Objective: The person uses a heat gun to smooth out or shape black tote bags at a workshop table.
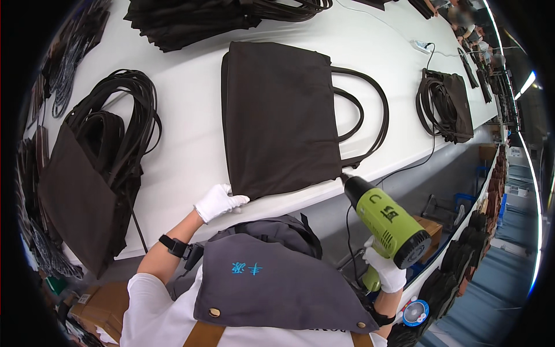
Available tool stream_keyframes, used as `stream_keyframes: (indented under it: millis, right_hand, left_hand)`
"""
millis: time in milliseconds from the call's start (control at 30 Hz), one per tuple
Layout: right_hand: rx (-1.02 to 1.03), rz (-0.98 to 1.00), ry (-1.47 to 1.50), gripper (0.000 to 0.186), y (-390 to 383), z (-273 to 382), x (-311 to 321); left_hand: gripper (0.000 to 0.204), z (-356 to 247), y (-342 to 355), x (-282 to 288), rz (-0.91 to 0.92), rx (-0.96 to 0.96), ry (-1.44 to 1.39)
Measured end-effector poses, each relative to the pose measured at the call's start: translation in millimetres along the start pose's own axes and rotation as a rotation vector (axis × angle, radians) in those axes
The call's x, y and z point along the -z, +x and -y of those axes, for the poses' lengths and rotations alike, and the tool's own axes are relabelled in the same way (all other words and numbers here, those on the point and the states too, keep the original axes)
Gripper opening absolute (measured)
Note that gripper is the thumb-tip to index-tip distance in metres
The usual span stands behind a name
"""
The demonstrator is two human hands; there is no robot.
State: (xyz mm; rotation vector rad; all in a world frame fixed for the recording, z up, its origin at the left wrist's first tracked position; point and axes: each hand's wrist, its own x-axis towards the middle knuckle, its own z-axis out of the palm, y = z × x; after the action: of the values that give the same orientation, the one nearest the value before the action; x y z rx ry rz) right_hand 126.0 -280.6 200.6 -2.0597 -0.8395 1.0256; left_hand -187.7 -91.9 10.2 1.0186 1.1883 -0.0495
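A dark brown fabric tote bag (280, 121) lies flat on the white table, its two looped handles (378, 139) pointing right. At its near left corner my left hand (219, 203), in a white glove, pinches the bag's edge with the thumb showing; the other fingers are partly hidden. My right hand (384, 266), gloved too, is closed around the grip of a green heat gun (381, 217). The gun's black nozzle (355, 188) points up and left at the bag's near right corner, very close to it.
More dark bags with looped straps lie left (81, 196), at the far side (196, 23) and at the right (454, 107) of the table (185, 115). A black cord (419, 165) runs from a power strip (421, 46) over the table's edge. Cardboard boxes (104, 306) stand below left.
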Motion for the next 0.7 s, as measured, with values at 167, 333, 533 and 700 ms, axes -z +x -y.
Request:
stream_keyframes:
  millis: [167, 333, 533, 700]
  right_hand:
    - [-0.066, 0.004, 0.088, 0.032, 1.3, 10.7, 5.0]
    - [-0.12, -0.004, 0.027, 0.029, 20.7, 17.0, 8.8]
    - [-0.106, 0.011, 0.119, 0.029, 49.6, 23.6, 4.0]
    - [0.025, -0.021, 0.132, 0.026, 92.5, 28.2, -3.2]
  left_hand:
    - [0.024, -5.5, -1.8, 0.1, 0.024, -0.018, -0.008]
    - [0.023, -3.0, -0.6, 1.9, 0.007, -0.02, 0.03]
    - [0.028, -11.3, -5.1, 1.2, 0.021, -0.014, 0.05]
    - [0.031, -9.8, -5.0, 2.0, 0.008, -0.04, 0.055]
